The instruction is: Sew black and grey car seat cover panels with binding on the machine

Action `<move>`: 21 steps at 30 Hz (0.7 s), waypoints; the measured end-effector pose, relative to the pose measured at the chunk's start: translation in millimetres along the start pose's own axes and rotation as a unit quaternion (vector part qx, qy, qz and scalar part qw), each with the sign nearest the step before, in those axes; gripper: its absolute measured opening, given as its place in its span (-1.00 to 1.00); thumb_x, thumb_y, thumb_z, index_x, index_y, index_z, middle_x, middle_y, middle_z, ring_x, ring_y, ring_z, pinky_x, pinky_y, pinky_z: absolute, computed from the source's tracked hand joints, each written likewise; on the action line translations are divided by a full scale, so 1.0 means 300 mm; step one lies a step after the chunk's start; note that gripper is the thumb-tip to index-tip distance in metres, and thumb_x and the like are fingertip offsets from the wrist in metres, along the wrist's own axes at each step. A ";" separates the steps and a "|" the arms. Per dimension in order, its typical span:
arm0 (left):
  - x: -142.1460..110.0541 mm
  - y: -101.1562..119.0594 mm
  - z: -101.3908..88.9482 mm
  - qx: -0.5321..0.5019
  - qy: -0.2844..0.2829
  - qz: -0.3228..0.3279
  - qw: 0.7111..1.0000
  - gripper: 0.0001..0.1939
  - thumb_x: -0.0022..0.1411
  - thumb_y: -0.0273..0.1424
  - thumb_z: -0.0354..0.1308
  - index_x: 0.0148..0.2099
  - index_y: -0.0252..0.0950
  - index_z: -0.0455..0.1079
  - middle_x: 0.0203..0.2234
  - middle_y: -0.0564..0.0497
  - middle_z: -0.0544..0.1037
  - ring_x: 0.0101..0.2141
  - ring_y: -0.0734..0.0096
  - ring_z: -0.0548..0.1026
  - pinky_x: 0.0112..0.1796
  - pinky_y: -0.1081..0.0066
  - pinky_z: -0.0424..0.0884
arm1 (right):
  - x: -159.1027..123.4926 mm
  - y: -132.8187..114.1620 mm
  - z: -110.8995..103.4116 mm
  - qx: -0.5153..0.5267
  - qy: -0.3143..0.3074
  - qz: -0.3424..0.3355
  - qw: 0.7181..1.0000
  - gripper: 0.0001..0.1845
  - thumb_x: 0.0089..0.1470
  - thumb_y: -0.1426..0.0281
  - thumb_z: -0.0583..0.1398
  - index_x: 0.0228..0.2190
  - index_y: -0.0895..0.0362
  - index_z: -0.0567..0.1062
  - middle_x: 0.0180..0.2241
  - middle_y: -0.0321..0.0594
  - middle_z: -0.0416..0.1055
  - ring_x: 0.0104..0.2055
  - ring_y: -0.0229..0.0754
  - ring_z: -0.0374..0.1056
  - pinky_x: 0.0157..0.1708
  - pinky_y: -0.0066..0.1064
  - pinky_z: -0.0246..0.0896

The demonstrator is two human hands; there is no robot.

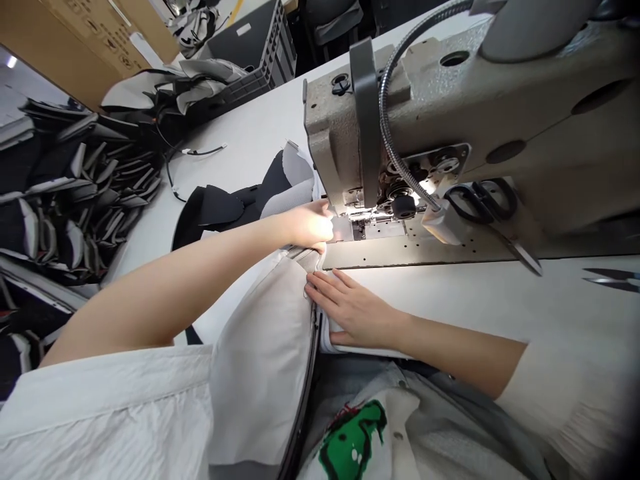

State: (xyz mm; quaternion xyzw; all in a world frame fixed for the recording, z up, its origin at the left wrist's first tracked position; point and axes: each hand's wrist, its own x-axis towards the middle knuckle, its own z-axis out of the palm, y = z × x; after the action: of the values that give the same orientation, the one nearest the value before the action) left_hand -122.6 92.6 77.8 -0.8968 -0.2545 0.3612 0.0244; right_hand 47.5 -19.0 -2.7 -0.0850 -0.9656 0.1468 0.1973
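Note:
My left hand is closed at the edge of a sewn fabric piece, just left of the presser-foot area of a sewing machine. Its fingers are curled, and the exact grip is partly hidden. Lower down, my right hand lies flat with fingers stretched out, their tips touching the fabric's edge. The piece is whitish with a dark edge strip and hangs over the table's front. Beyond my left arm lie its black and grey parts. Lamp light falls on the left hand and the needle area.
Black-handled scissors lie on the machine bed, and a second cutting tool is at right. Stacks of dark padded pieces fill the left. A grey crate, a cardboard box and a black cable are behind.

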 end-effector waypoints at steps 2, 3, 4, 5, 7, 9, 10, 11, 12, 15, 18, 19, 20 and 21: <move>-0.005 0.001 -0.002 0.014 0.007 0.005 1.000 -0.66 0.20 -0.20 0.06 -0.47 -0.31 0.45 -0.56 -0.12 0.50 -0.30 0.13 0.41 -0.19 0.26 0.16 | 0.003 -0.011 0.032 -0.012 0.006 0.017 1.000 -0.14 -0.04 0.18 0.26 0.14 0.43 0.16 0.20 0.24 0.04 0.26 0.15 -0.07 0.20 -0.03 -0.08; -0.009 0.001 -0.004 0.018 0.010 0.006 1.000 -0.65 0.22 -0.19 0.04 -0.47 -0.31 0.46 -0.54 -0.12 0.51 -0.31 0.14 0.41 -0.19 0.26 0.16 | 0.005 -0.016 0.043 -0.020 0.014 0.025 0.999 -0.21 -0.04 0.20 0.27 0.10 0.44 0.22 0.15 0.24 0.12 0.24 0.16 -0.02 0.19 -0.05 -0.05; -0.013 0.001 -0.004 0.018 0.012 0.006 1.000 -0.64 0.23 -0.18 0.03 -0.46 -0.30 0.46 -0.52 -0.12 0.52 -0.31 0.15 0.40 -0.19 0.26 0.16 | 0.007 -0.019 0.051 -0.028 0.023 0.030 0.999 -0.30 -0.04 0.23 0.27 0.03 0.44 0.30 0.09 0.24 0.21 0.21 0.16 0.04 0.17 -0.08 -0.01; -0.016 0.000 -0.003 0.017 0.016 0.007 1.000 -0.63 0.23 -0.17 0.02 -0.45 -0.30 0.46 -0.51 -0.12 0.52 -0.32 0.17 0.40 -0.19 0.26 0.15 | 0.011 -0.022 0.054 -0.035 0.031 0.033 0.998 -0.38 -0.04 0.25 0.27 -0.04 0.43 0.36 0.04 0.22 0.27 0.18 0.16 0.07 0.17 -0.09 0.01; -0.020 -0.004 0.003 0.011 0.027 0.009 1.000 -0.62 0.23 -0.16 0.03 -0.46 -0.29 0.46 -0.53 -0.10 0.51 -0.33 0.18 0.40 -0.19 0.27 0.15 | 0.027 -0.026 0.053 -0.044 0.040 0.033 0.998 -0.51 -0.04 0.28 0.26 -0.13 0.38 0.41 -0.04 0.16 0.31 0.17 0.16 0.09 0.15 -0.11 0.05; -0.017 -0.009 0.013 0.004 0.039 0.016 0.999 -0.63 0.21 -0.17 0.05 -0.50 -0.28 0.45 -0.58 -0.09 0.49 -0.34 0.18 0.39 -0.20 0.28 0.15 | 0.053 -0.030 0.050 -0.051 0.050 0.027 0.997 -0.59 0.00 0.33 0.22 -0.14 0.32 0.39 -0.05 0.11 0.31 0.16 0.14 0.09 0.10 -0.11 0.11; -0.014 -0.012 0.018 0.000 0.043 0.019 0.999 -0.64 0.19 -0.17 0.07 -0.52 -0.28 0.44 -0.61 -0.08 0.47 -0.36 0.18 0.39 -0.20 0.27 0.15 | 0.068 -0.034 0.051 -0.056 0.058 0.023 0.996 -0.65 0.04 0.37 0.18 -0.13 0.30 0.38 -0.06 0.09 0.31 0.14 0.12 0.12 0.05 -0.11 0.15; -0.011 -0.014 0.022 -0.003 0.043 0.022 0.999 -0.65 0.18 -0.18 0.08 -0.53 -0.29 0.43 -0.63 -0.08 0.46 -0.36 0.18 0.39 -0.21 0.27 0.15 | 0.084 -0.038 0.056 -0.061 0.066 0.020 0.996 -0.70 0.08 0.42 0.14 -0.14 0.30 0.38 -0.09 0.09 0.32 0.10 0.10 0.16 -0.01 -0.13 0.20; -0.007 -0.015 0.025 -0.005 0.042 0.023 0.999 -0.65 0.17 -0.18 0.09 -0.54 -0.29 0.43 -0.64 -0.08 0.45 -0.37 0.18 0.39 -0.21 0.27 0.15 | 0.099 -0.043 0.064 -0.068 0.074 0.017 0.995 -0.75 0.11 0.46 0.10 -0.16 0.29 0.38 -0.12 0.08 0.33 0.05 0.07 0.21 -0.07 -0.15 0.24; 0.005 -0.012 0.021 0.002 0.024 0.025 0.999 -0.65 0.17 -0.17 0.10 -0.51 -0.30 0.43 -0.63 -0.09 0.46 -0.37 0.17 0.39 -0.22 0.27 0.16 | 0.135 -0.063 0.106 -0.098 0.103 -0.003 0.990 -0.80 0.15 0.56 0.01 -0.23 0.33 0.39 -0.19 0.13 0.37 -0.07 0.01 0.31 -0.11 -0.14 0.26; 0.009 -0.009 0.004 0.020 -0.010 0.024 0.999 -0.62 0.18 -0.15 0.08 -0.54 -0.31 0.41 -0.64 -0.09 0.45 -0.38 0.19 0.38 -0.22 0.27 0.17 | 0.156 -0.076 0.146 -0.125 0.143 -0.023 0.982 -0.79 0.15 0.59 0.00 -0.27 0.36 0.42 -0.17 0.22 0.39 -0.06 0.02 0.33 -0.03 -0.08 0.24; 0.007 -0.010 -0.001 0.021 -0.019 0.019 0.999 -0.61 0.18 -0.16 0.09 -0.56 -0.31 0.40 -0.64 -0.09 0.45 -0.37 0.20 0.38 -0.21 0.27 0.17 | 0.161 -0.076 0.152 -0.129 0.150 -0.025 0.980 -0.79 0.15 0.59 0.00 -0.29 0.36 0.42 -0.17 0.23 0.39 -0.05 0.03 0.33 -0.03 -0.09 0.25; 0.003 -0.013 -0.005 0.017 -0.021 0.011 1.000 -0.62 0.17 -0.16 0.09 -0.56 -0.31 0.40 -0.63 -0.08 0.45 -0.36 0.21 0.38 -0.20 0.27 0.17 | 0.164 -0.072 0.152 -0.131 0.151 -0.024 0.980 -0.79 0.15 0.60 0.00 -0.31 0.35 0.43 -0.17 0.21 0.40 -0.05 0.03 0.34 -0.06 -0.12 0.28; -0.002 -0.018 -0.007 0.005 -0.015 0.000 1.000 -0.63 0.15 -0.17 0.11 -0.56 -0.31 0.40 -0.61 -0.08 0.46 -0.35 0.22 0.38 -0.19 0.28 0.17 | 0.165 -0.065 0.146 -0.133 0.146 -0.022 0.980 -0.78 0.15 0.60 -0.01 -0.33 0.33 0.43 -0.19 0.17 0.41 -0.07 0.00 0.35 -0.09 -0.16 0.29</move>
State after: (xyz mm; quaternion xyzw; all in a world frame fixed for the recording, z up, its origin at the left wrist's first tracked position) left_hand -124.0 97.3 80.9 -0.8909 -0.2534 0.3761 0.0254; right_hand -17.2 -37.2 -17.4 -0.1096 -0.9389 -0.0010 0.3261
